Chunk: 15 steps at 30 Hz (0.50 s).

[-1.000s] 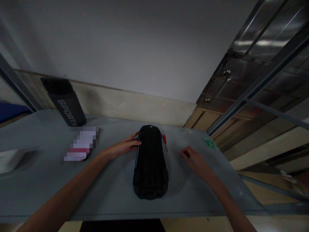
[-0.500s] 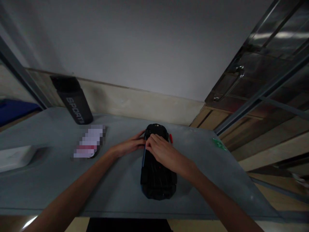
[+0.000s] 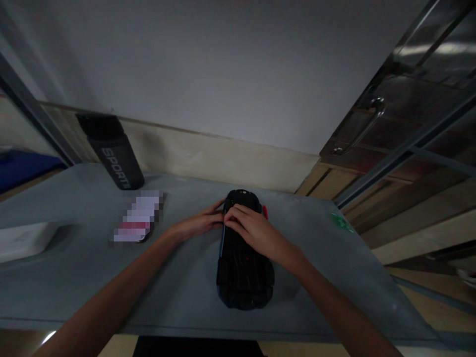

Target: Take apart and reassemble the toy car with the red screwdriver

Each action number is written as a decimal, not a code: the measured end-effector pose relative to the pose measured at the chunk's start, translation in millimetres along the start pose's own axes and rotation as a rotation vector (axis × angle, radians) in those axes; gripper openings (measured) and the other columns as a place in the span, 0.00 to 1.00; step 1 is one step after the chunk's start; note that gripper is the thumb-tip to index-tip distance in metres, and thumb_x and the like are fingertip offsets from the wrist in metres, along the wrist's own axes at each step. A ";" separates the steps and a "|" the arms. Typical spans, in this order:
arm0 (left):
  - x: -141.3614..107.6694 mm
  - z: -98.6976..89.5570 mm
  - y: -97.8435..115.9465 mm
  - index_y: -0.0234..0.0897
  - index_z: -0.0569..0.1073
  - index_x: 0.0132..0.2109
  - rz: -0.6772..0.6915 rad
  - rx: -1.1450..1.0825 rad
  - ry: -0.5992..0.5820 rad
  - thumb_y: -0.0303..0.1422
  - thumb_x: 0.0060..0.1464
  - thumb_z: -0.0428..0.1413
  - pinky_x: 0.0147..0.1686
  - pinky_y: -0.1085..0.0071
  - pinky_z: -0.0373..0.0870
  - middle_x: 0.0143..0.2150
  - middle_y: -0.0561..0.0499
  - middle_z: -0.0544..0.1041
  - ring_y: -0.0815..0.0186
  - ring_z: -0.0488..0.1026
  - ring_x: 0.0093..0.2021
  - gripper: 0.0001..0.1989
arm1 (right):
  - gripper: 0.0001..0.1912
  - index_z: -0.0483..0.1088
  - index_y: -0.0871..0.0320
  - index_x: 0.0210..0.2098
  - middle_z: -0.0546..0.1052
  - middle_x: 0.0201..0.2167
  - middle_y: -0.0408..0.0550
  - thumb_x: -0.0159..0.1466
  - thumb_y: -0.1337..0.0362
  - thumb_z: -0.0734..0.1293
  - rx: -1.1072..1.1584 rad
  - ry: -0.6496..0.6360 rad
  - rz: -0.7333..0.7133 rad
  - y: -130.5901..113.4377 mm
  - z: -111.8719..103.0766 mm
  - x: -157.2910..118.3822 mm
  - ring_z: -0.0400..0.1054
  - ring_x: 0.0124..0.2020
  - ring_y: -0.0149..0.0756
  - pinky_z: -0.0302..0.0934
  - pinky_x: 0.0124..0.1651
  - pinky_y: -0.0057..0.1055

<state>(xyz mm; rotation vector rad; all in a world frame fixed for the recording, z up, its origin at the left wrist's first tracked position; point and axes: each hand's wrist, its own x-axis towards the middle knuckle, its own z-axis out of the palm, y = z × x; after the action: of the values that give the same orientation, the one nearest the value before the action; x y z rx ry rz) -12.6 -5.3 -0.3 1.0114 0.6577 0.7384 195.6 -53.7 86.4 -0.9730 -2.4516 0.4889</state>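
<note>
Partly covered by the right hand (image 3: 253,229), its pinched grip's contents unclear, the upturned black toy car (image 3: 243,280) touches the spread left hand (image 3: 199,224).

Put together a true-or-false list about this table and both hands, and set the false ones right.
1. The left hand is at the left side of the toy car. True.
2. The toy car stands on its wheels. False: its underside faces up.
3. The right hand is over the underside of the toy car. True.
4. A dark bottle stands to the right of the toy car. False: the bottle is to its left.
5. A red item shows at the right side of the toy car. True.
</note>
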 end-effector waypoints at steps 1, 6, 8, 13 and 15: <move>-0.2 0.5 0.7 0.48 0.56 0.78 -0.009 0.005 0.009 0.34 0.57 0.67 0.71 0.52 0.61 0.66 0.46 0.78 0.54 0.73 0.67 0.47 | 0.06 0.71 0.53 0.43 0.77 0.45 0.47 0.78 0.66 0.63 0.049 0.037 0.000 5.0 -1.8 -0.1 0.74 0.50 0.38 0.67 0.55 0.36; -3.6 5.3 7.8 0.50 0.55 0.79 -0.013 0.043 -0.013 0.33 0.57 0.68 0.74 0.51 0.56 0.73 0.45 0.71 0.51 0.64 0.75 0.49 | 0.10 0.71 0.53 0.48 0.81 0.40 0.47 0.77 0.61 0.58 0.009 0.292 0.201 58.6 -16.4 -16.5 0.76 0.40 0.39 0.67 0.46 0.35; -5.7 6.2 10.9 0.50 0.53 0.80 0.004 0.060 -0.071 0.33 0.57 0.68 0.75 0.50 0.54 0.74 0.43 0.70 0.49 0.62 0.76 0.50 | 0.12 0.71 0.54 0.50 0.78 0.32 0.45 0.76 0.61 0.57 -0.168 0.302 0.350 85.4 -19.8 -30.7 0.74 0.33 0.40 0.64 0.40 0.35; -9.4 4.1 15.5 0.48 0.49 0.80 0.034 0.135 -0.152 0.31 0.55 0.70 0.75 0.47 0.52 0.77 0.41 0.65 0.46 0.57 0.78 0.54 | 0.11 0.72 0.54 0.51 0.75 0.26 0.42 0.74 0.60 0.62 -0.302 0.200 0.469 123.9 -11.7 -56.6 0.72 0.27 0.39 0.59 0.33 0.33; -10.0 2.8 16.2 0.48 0.48 0.81 0.032 0.156 -0.159 0.32 0.55 0.70 0.75 0.46 0.52 0.79 0.39 0.62 0.46 0.57 0.78 0.55 | 0.10 0.72 0.54 0.52 0.76 0.27 0.43 0.74 0.61 0.63 -0.308 0.136 0.454 126.4 -6.6 -58.0 0.72 0.28 0.38 0.59 0.33 0.32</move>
<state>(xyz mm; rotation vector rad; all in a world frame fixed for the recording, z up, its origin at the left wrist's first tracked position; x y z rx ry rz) -20.1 -9.2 17.0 1.2131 0.5683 0.6342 305.8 -6.9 15.4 -1.6490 -2.2184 0.1759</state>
